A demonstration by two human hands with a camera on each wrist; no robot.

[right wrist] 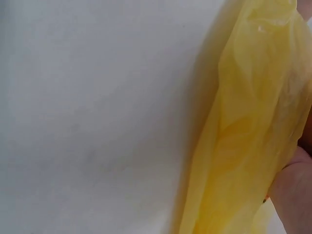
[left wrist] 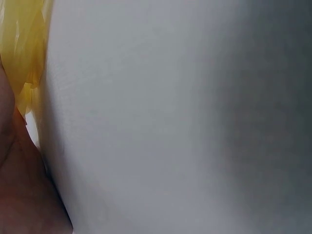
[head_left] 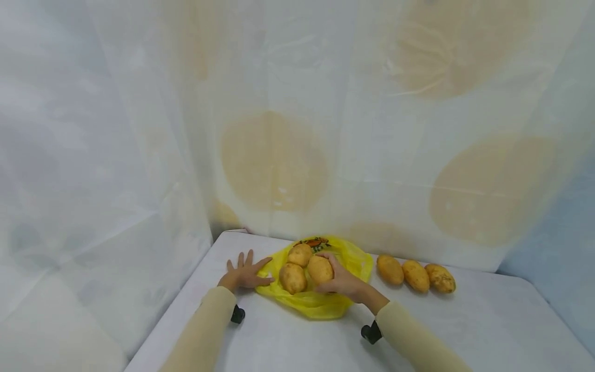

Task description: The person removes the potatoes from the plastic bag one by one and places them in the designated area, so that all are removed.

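A yellow plastic bag [head_left: 327,308] lies spread on the white table, with two potatoes, a rear potato [head_left: 299,254] and a front potato [head_left: 293,279], on its left half. My right hand [head_left: 345,283] grips another potato [head_left: 319,269] right beside them, thumb in front and fingers behind. At the bag's left edge, my left hand [head_left: 245,275] rests with its fingers spread, the thumb side touching the plastic. The left wrist view catches a strip of the bag [left wrist: 22,39] by the hand [left wrist: 22,190]. In the right wrist view the bag [right wrist: 243,141] hides most of the right hand [right wrist: 295,190].
To the right of the bag, three potatoes lie side by side in a row: a left one [head_left: 390,269], a middle one [head_left: 416,276] and a right one [head_left: 440,278]. Pale sheeting with tan round patches [head_left: 274,160] hangs behind the white table [head_left: 297,346].
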